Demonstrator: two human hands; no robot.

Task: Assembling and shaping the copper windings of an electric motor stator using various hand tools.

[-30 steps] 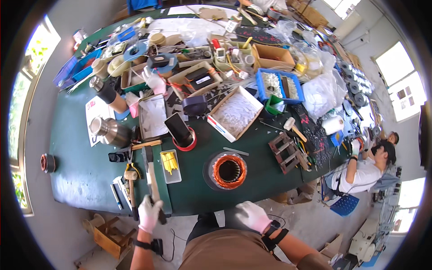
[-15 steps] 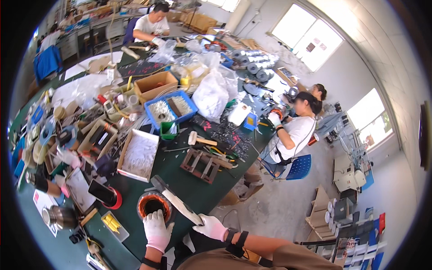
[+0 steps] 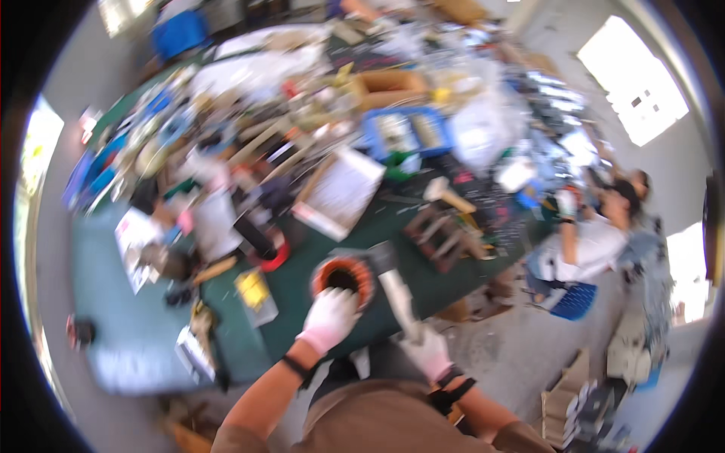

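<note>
In front of me on the dark green tabletop stands a motor stator [image 3: 365, 282], a grey ring with orange copper windings round a dark hole. My left hand [image 3: 331, 320], in a white and pink glove, grips its near rim, with the fingers reaching into the hole. My right hand [image 3: 424, 351], gloved alike, is closed round the end of the pale handle of a hammer [image 3: 396, 296]. The hammer's dark head lies just right of the stator's far side. Motion blur hides whether the two touch.
A reddish-brown slotted frame [image 3: 436, 240] and a mallet [image 3: 451, 195] lie beyond the hammer. Farther left are a white-filled box [image 3: 341, 192], a phone on a red stand [image 3: 273, 257] and yellow pieces in a clear tray [image 3: 257, 293]. A co-worker [image 3: 596, 241] sits at right.
My view has swung left and blurred, so the scene sits farther right. The hammer head has shifted from the stator's far edge to its right. Both hands keep their hold.
</note>
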